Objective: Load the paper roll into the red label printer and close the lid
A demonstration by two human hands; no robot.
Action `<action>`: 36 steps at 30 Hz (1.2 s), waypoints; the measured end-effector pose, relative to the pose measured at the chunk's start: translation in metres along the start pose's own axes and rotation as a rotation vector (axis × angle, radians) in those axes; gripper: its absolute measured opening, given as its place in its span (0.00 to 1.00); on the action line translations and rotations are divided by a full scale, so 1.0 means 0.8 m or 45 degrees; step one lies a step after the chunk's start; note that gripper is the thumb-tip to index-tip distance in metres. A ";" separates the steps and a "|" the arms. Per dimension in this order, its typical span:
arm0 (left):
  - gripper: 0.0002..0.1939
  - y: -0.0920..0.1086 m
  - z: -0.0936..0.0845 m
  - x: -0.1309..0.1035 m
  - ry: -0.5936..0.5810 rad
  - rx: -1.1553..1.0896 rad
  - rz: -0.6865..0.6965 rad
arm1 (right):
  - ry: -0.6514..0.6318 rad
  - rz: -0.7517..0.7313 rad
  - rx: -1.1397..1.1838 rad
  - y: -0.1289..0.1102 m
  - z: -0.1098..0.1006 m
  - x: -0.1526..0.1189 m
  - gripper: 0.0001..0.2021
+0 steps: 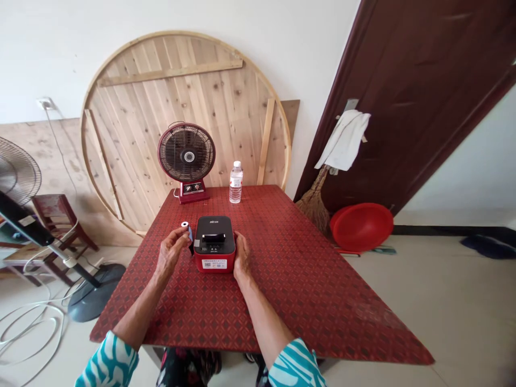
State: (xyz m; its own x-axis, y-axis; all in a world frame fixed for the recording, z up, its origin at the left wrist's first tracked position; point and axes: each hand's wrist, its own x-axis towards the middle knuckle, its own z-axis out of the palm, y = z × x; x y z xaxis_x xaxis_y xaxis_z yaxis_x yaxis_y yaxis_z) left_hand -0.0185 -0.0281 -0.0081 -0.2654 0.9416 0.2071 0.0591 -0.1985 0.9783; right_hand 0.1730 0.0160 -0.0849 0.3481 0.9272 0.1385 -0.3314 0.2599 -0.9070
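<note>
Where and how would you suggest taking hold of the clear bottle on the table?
I would wrap the right hand around the bottle's middle, coming from the right: it stands upright, its rounded sides suit curled fingers, and the fan stands to its left.

A red patterned table (290, 290) carries a fan (187, 156), bottle (236, 184) and box (215, 246)

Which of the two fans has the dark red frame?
The small fan on the red table, beside the plastic bottle; the other fan is a black-and-grey pedestal one on the floor.
</note>
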 end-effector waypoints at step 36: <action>0.28 -0.006 0.013 0.013 -0.327 -0.187 -0.634 | 0.017 0.075 -0.023 0.015 -0.007 0.005 0.24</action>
State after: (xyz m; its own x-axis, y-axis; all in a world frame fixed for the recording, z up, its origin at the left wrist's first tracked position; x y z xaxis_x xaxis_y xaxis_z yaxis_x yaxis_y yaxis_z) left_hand -0.0117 -0.0148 -0.0106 0.0161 0.9634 -0.2676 -0.1523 0.2669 0.9516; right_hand 0.1755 0.0209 -0.0973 0.3402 0.9370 0.0797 -0.3360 0.2003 -0.9203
